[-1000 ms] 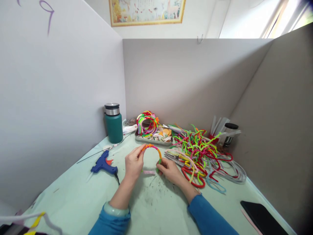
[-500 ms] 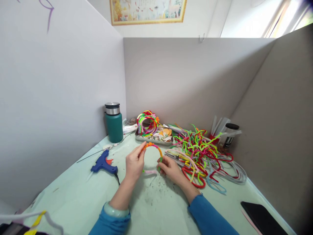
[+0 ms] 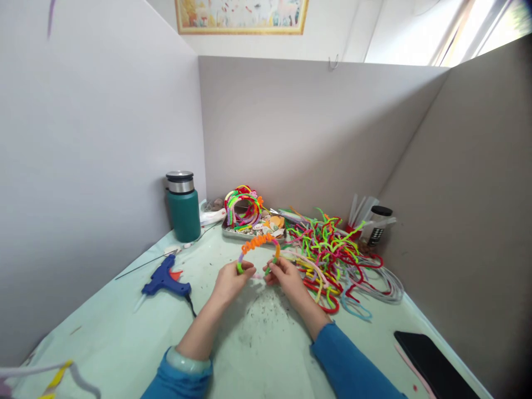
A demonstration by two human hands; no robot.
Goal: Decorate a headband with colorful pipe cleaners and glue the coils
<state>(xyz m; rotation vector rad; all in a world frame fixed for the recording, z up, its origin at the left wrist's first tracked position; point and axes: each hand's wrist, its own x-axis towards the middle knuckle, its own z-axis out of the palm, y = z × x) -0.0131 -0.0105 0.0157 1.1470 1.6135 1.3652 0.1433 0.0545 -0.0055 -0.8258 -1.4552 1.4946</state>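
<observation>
Between my hands is an arched headband wrapped in fuzzy pipe cleaner [image 3: 256,243], with an orange coiled stretch along its top and lilac, green, pink and yellow-orange parts. My left hand [image 3: 233,280] is closed on its green left end. At the other end, my right hand [image 3: 286,277] pinches the green tip below the yellow-orange part. A pale pink bit shows between the hands, partly hidden by the fingers. To the right of my right hand lies a tangled heap of coloured pipe cleaners [image 3: 328,244].
A blue glue gun [image 3: 166,277] lies left, before a green bottle [image 3: 183,216]. Behind my hands, a metal tray [image 3: 233,235] holds wrapped rings [image 3: 243,206] and small pieces. A lidded jar [image 3: 374,230] stands back right; a black phone-like slab [image 3: 432,363] lies front right.
My left hand has slid down from the orange top of the headband to its green left end, uncovering the orange coils. My right hand stays at the right end. The view has shifted slightly.
</observation>
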